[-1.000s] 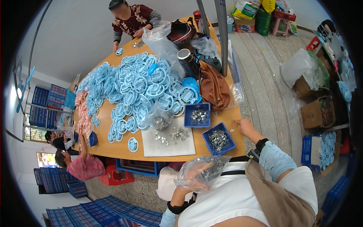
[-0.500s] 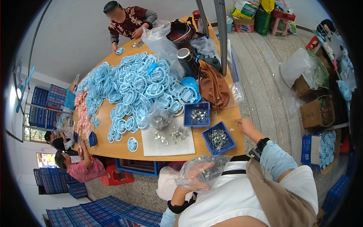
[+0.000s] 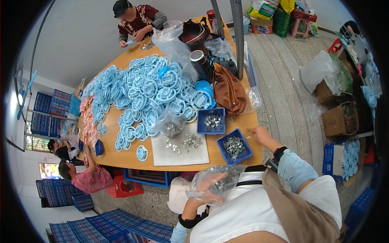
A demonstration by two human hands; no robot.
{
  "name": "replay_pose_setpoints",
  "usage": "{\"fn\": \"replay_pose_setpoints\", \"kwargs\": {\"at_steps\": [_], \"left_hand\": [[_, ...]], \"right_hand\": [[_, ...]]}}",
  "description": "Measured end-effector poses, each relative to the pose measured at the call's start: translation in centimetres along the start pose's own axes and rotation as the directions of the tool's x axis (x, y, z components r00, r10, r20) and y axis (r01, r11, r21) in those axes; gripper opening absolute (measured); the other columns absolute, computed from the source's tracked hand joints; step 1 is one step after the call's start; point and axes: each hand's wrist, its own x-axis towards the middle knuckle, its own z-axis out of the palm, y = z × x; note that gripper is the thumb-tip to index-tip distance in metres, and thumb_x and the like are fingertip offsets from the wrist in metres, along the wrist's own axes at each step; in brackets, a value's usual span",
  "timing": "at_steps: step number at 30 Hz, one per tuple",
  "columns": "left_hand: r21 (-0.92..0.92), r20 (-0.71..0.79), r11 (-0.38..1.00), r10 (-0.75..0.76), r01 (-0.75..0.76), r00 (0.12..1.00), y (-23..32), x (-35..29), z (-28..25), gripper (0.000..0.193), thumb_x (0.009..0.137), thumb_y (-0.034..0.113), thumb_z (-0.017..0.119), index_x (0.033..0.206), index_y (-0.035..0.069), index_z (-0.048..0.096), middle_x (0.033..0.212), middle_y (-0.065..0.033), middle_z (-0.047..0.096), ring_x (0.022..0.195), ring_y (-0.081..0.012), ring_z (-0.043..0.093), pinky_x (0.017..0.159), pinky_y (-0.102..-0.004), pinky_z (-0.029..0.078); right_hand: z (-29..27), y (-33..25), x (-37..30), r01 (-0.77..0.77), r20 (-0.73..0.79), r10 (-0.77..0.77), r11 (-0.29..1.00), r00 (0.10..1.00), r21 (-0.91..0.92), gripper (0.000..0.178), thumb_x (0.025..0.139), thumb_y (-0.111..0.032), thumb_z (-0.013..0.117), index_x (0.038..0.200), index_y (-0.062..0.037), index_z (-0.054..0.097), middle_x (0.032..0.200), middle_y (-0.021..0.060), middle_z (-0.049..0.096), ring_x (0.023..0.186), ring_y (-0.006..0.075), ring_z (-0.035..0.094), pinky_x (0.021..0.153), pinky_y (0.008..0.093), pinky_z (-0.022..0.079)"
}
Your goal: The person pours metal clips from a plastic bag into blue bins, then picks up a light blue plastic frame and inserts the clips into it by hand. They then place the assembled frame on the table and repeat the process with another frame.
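Low in front of me, my left hand (image 3: 207,189) holds a clear plastic bag (image 3: 233,175) with small silver metal pieces in it; its thumb and fingers show through the film. At the table's right edge, my right hand (image 3: 261,136) rests with the index finger stretched out, and its other fingers are partly hidden. Just below that fingertip lie a few tiny metal pieces (image 3: 248,137). A blue bin (image 3: 248,154) of metal pieces stands between my hands, with a second blue bin (image 3: 199,127) behind it. Left of these, a white mat (image 3: 162,158) bears loose metal pieces and another filled plastic bag (image 3: 166,123).
A large heap of light blue plastic rings (image 3: 139,87) covers the table's middle, with pink parts (image 3: 87,121) to the left. A brown handbag (image 3: 229,95), a thermos (image 3: 199,62) and a helmet (image 3: 194,32) crowd the right side. Other people sit at the far side and left.
My right hand has shifted slightly left along the table edge. My left hand and bag have barely moved. The person across has lifted a blue piece off the table, bringing both hands together.
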Motion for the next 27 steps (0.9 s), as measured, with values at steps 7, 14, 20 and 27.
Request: {"fn": "replay_pose_setpoints", "kwargs": {"at_steps": [7, 14, 20, 27], "left_hand": [[0.004, 0.029, 0.999, 0.042, -0.042, 0.999, -0.5, -0.3, -0.2, 0.086, 0.05, 0.045, 0.077, 0.124, 0.011, 0.049, 0.117, -0.014, 0.053, 0.108, -0.0319, 0.048, 0.094, -0.0401, 0.035], [0.031, 0.068, 0.998, 0.061, -0.063, 0.996, -0.7, 0.1, -0.3, 0.086, 0.05, 0.043, 0.078, 0.123, 0.01, 0.049, 0.118, -0.0135, 0.053, 0.108, -0.0321, 0.048, 0.095, -0.0396, 0.035], [0.007, -0.004, 0.999, 0.034, -0.034, 0.999, -0.7, -0.4, 0.1, 0.087, 0.048, 0.053, 0.073, 0.121, 0.009, 0.051, 0.114, -0.0128, 0.055, 0.105, -0.0316, 0.05, 0.092, -0.0394, 0.037], [-0.03, -0.034, 0.998, 0.047, -0.048, 0.998, -1.1, -0.4, 0.2, 0.09, 0.047, 0.063, 0.069, 0.118, 0.01, 0.054, 0.112, -0.0115, 0.057, 0.102, -0.0315, 0.053, 0.09, -0.0401, 0.039]], "right_hand": [[-1.4, 0.6, -0.4, -0.07, -0.047, 0.07, 0.998, 0.996, -0.006, 0.028, 0.076, -0.01, 0.049, 0.1, -0.0086, 0.064, 0.085, 0.0211, 0.06, 0.079, 0.0367, 0.058, 0.072, 0.0427, 0.046], [-0.1, 0.3, 0.6, -0.014, -0.073, 0.011, 0.999, 0.997, -0.037, 0.026, 0.077, -0.01, 0.048, 0.098, -0.0067, 0.064, 0.082, 0.0223, 0.06, 0.076, 0.0375, 0.058, 0.07, 0.0433, 0.046], [0.3, -0.2, 0.7, 0.019, -0.081, -0.021, 0.999, 0.996, -0.026, 0.026, 0.078, -0.01, 0.047, 0.098, -0.0059, 0.063, 0.08, 0.0224, 0.06, 0.074, 0.0382, 0.058, 0.068, 0.0448, 0.046], [0.2, -0.5, 1.2, -0.069, -0.092, 0.066, 0.997, 0.994, -0.029, 0.029, 0.078, -0.009, 0.046, 0.102, -0.007, 0.061, 0.078, 0.0235, 0.059, 0.073, 0.0389, 0.057, 0.067, 0.0462, 0.045]]}}
